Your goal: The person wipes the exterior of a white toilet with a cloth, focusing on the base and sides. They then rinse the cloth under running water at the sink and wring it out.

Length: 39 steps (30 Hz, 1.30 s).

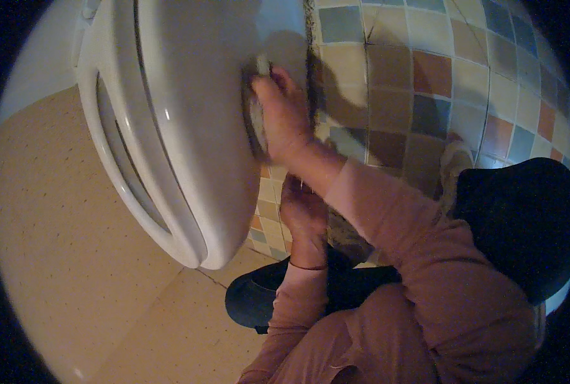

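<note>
In the upper middle, my right hand (pixel 282 115) presses a pale, blurred tool (pixel 257 117), probably a scrubbing brush, against the outer side of a white toilet bowl (pixel 208 120). Its fingers are wrapped over the tool, and one pale end sticks out above them. Lower down, my left hand (pixel 305 204) is beside the bowl, below my right wrist. Those fingers look curled and are blurred; whether they hold anything cannot be told. The toilet seat (pixel 121 182) lies along the bowl's rim, on the left side of the picture.
Multicoloured square floor tiles (pixel 390 67) meet the toilet's base along a dark, grimy joint (pixel 310 53). Speckled beige wall tiles (pixel 64 192) stand beyond the seat. My dark-clothed knees (pixel 510 225) are bent close to the work, near my pink sleeves.
</note>
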### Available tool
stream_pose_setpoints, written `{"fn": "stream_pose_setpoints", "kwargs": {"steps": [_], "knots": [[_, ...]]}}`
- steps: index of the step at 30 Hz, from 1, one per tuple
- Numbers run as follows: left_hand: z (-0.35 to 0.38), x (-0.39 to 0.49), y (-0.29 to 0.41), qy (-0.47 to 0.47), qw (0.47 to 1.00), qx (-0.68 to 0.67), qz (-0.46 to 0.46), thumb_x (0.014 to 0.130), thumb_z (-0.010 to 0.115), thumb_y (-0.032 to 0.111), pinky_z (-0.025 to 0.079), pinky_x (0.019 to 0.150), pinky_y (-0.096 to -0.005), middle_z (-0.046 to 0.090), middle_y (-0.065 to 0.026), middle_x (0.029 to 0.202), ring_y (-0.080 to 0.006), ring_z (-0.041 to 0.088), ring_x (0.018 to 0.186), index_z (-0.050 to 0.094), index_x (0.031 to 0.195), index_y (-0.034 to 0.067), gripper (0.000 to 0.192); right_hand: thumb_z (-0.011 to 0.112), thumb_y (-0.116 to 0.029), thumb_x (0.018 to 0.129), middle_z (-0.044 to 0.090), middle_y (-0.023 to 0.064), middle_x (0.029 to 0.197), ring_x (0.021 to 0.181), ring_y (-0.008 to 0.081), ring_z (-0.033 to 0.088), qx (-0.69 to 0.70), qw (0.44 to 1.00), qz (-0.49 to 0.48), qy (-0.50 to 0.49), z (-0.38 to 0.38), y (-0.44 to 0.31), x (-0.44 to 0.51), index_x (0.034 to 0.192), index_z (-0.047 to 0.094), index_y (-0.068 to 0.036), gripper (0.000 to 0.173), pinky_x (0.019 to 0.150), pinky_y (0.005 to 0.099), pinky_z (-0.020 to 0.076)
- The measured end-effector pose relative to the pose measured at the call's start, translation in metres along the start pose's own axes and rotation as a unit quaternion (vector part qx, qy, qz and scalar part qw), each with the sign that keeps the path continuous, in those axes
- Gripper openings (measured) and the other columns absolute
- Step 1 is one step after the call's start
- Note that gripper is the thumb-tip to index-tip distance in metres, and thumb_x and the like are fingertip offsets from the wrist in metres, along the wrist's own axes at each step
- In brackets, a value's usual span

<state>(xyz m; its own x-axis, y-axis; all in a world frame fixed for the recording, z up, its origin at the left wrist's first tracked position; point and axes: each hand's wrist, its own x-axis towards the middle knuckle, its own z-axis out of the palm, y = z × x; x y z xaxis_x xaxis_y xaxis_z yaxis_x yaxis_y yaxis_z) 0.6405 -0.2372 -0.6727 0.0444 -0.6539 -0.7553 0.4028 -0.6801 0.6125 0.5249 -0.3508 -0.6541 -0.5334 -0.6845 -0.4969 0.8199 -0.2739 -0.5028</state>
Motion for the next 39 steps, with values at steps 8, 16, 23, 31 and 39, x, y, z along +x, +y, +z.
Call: {"fn": "stream_pose_setpoints", "kwargs": {"steps": [8,16,23,31,39], "knots": [[-0.017,0.015,-0.015,-0.133,0.987,-0.093,0.007,0.094,0.047,0.024,0.043,0.088,-0.0354,0.057,-0.008,0.104,-0.0229,0.052,0.094,0.053,0.109,0.004,0.025,0.05,-0.02,0.091,0.058,0.0209,0.098,0.078,0.03,0.058,-0.66,0.671,-0.336,-0.02,-0.015,-0.01,-0.09,0.108,0.053,-0.001,0.026,0.072,0.0339,0.0472],[-0.039,0.03,-0.025,-0.13,0.991,0.007,0.039,0.091,0.053,0.031,0.043,0.088,-0.0364,0.054,-0.0038,0.113,-0.0206,0.052,0.101,0.052,0.118,0.011,0.034,0.048,-0.015,0.093,0.056,0.0271,0.102,0.076,0.0354,0.059,-0.534,0.788,-0.3,-0.059,-0.021,-0.002,-0.085,0.121,0.043,0.005,0.035,0.07,0.0377,0.0491],[-0.034,0.0,-0.016,-0.029,0.976,0.188,0.106,0.094,0.044,0.022,0.043,0.085,-0.033,0.057,-0.0062,0.104,-0.0206,0.054,0.092,0.053,0.109,0.004,0.025,0.046,-0.019,0.092,0.057,0.0188,0.084,0.073,0.0338,0.053,-0.277,0.933,-0.219,0.071,0.012,-0.006,-0.039,0.103,0.047,0.005,0.026,0.07,0.0416,0.0432],[-0.015,-0.012,-0.004,0.023,0.998,-0.065,-0.002,0.093,0.046,0.018,0.043,0.074,-0.0293,0.054,-0.0028,0.089,-0.0154,0.049,0.078,0.054,0.098,0.005,0.016,0.044,-0.022,0.089,0.055,0.0206,0.076,0.072,0.0352,0.051,-0.206,0.959,-0.144,0.135,0.024,-0.019,0.019,0.089,0.047,0.001,0.023,0.069,0.0449,0.0408],[0.018,-0.029,-0.005,-0.041,0.976,0.198,0.085,0.094,0.045,0.022,0.047,0.087,-0.0361,0.057,-0.0095,0.109,-0.0214,0.056,0.101,0.05,0.116,0.005,0.029,0.047,-0.021,0.089,0.054,0.0122,0.078,0.072,0.0216,0.047,-0.162,0.974,-0.118,0.11,0.013,-0.018,-0.031,0.089,0.049,0.0,0.021,0.069,0.0355,0.0406]]}}
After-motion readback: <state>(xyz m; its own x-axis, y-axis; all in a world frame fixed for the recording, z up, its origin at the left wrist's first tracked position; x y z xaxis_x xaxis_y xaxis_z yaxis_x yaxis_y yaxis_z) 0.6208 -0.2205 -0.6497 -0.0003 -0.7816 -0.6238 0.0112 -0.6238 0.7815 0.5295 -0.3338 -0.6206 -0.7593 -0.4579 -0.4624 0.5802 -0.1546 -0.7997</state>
